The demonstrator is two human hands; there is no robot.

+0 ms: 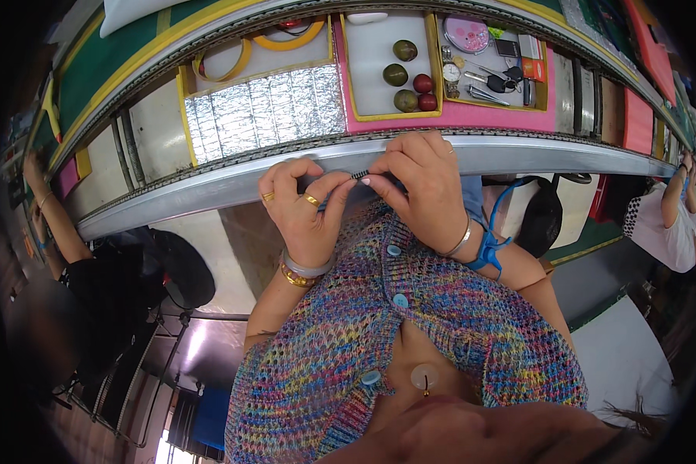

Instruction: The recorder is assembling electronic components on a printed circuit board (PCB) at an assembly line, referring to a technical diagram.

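Observation:
A small black ribbed strip is pinched between the fingertips of both hands, just above the metal edge in front of my chest. My left hand grips its left end between thumb and forefinger, with gold rings on the fingers. On the other end, the thumb and forefinger of my right hand are closed. The fingertips cover part of the strip, and its exact kind is too small to tell. A blue strap goes round my right wrist.
Along the metal rail stands a silver foil-covered tray. Past my hands, a yellow-edged box holds several round green and red things. Beside it, another box holds a watch, keys and a pink round case. Other people sit left and right.

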